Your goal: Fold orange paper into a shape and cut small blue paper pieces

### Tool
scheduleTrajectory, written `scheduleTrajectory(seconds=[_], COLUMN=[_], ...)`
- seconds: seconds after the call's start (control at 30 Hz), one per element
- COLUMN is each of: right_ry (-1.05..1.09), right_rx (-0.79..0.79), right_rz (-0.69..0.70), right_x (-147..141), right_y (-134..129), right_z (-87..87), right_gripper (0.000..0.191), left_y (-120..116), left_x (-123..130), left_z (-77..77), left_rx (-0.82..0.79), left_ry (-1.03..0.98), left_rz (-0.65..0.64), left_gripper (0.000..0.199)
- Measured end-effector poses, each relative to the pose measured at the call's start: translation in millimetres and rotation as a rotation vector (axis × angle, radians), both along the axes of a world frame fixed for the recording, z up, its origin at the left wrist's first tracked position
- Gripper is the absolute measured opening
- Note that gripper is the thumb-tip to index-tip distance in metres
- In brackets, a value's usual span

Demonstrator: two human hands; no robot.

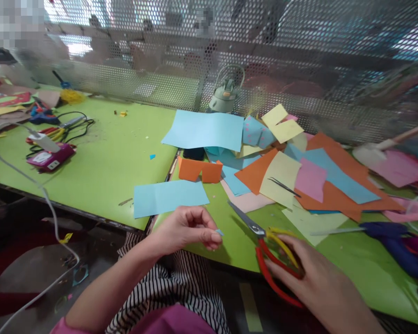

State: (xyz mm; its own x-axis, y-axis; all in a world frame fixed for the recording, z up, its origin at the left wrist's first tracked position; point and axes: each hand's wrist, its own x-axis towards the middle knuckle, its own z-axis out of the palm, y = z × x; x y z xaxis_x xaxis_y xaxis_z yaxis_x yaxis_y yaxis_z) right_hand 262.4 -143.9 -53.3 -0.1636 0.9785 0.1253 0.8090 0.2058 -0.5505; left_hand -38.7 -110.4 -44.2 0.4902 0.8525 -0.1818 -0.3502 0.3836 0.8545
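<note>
Between the thumb and fingers of my left hand [190, 229] is a small scrap of light blue paper [219, 232]. My right hand [313, 276] grips a pair of scissors [256, 228] by its red and yellow handles. The blades point up and left over the table and look closed. Just beyond my left hand lies a light blue paper strip [170, 197]. Behind that strip is a folded orange paper piece [200, 170] with a notch in its lower edge. A larger light blue sheet [205, 130] rests farther back.
Coloured paper pieces [282, 178] pile up at the right, near a blue glue gun [386, 236]. A bottle [226, 95] stands by the perforated metal screen [142, 60]. At the left, a purple power adapter [51, 157] and white cable [28, 174] lie on the green table [104, 171].
</note>
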Motion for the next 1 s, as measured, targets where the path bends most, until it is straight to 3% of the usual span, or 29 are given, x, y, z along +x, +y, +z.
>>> scheduleTrajectory(seconds=[0.1, 0.2, 0.3, 0.4, 0.57, 0.8, 1.0], right_ry=[-0.275, -0.314, -0.199, -0.108, -0.117, -0.253, -0.333], right_rx=[0.292, 0.423, 0.432, 0.436, 0.470, 0.536, 0.576], right_rz=[0.172, 0.190, 0.196, 0.309, 0.397, 0.410, 0.389], right_x=[6.5, -1.3, -27.5, -60.2, -84.4, -85.0, -87.4], right_y=[23.6, 25.2, 13.1, 3.7, 2.8, 1.2, 0.0], right_z=[2.0, 12.6, 30.2, 43.3, 49.0, 49.6, 45.4], right_gripper=[0.037, 0.034, 0.022, 0.012, 0.011, 0.013, 0.016], left_y=[-0.9, -2.4, -4.8, -7.9, -13.8, -17.2, -17.7], left_x=[1.9, 3.0, 5.6, 10.1, 16.1, 20.1, 21.3], left_z=[-0.5, 1.2, 6.5, 11.8, 10.9, 8.6, 11.5], left_rx=[0.075, 0.202, 0.428, 0.685, 1.032, 1.278, 1.333], left_ry=[0.103, 0.277, 0.507, 0.713, 0.940, 1.122, 1.177], left_rz=[0.013, 0.018, 0.014, -0.004, 0.030, 0.039, 0.028], left_gripper=[0.032, 0.027, 0.023, 0.018, 0.011, 0.018, 0.021])
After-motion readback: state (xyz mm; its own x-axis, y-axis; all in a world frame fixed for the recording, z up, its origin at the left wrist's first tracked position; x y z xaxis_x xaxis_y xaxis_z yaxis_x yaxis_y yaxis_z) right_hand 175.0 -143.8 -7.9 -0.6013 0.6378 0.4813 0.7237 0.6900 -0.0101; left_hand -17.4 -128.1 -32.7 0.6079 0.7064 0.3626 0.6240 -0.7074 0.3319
